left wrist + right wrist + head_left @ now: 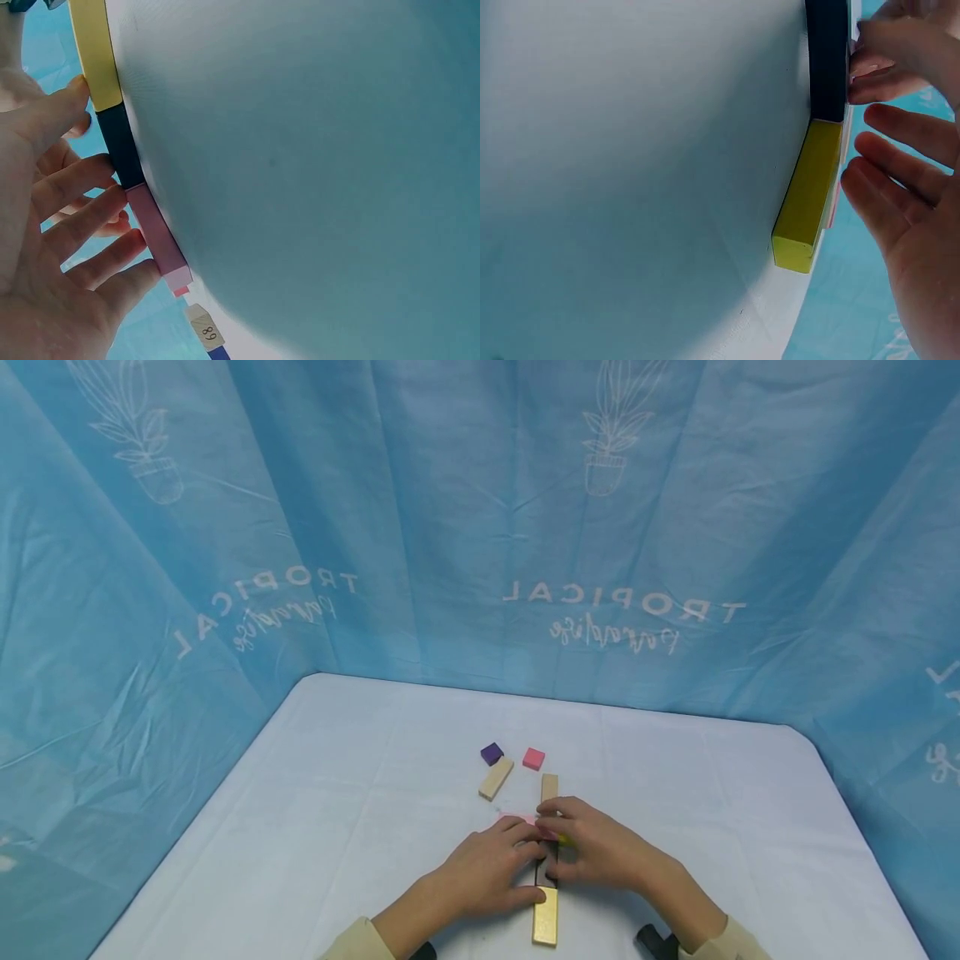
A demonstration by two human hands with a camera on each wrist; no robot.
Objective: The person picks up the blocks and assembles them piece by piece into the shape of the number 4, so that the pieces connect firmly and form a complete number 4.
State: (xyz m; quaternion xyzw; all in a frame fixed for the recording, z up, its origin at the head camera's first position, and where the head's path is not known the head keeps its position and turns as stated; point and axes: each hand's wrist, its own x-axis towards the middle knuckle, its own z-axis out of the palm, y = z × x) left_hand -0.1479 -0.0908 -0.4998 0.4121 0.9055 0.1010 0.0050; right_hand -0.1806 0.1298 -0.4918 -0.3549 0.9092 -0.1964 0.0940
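Several blocks lie end to end: a gold block, a dark block and a pink block. A yellow block extends from the dark block on the right side. My left hand rests along the row from the left, its thumb at the gold block and its spread fingers at the dark and pink blocks. My right hand is on the opposite side, fingers loosely bent, fingertips at or close to the dark and pink blocks. Both hands partly hide the middle of the row in the head view.
Beyond the hands lie a plain wooden block, another wooden block, a small purple block and a small pink block. A white cloth covers the table; a blue curtain hangs behind it.
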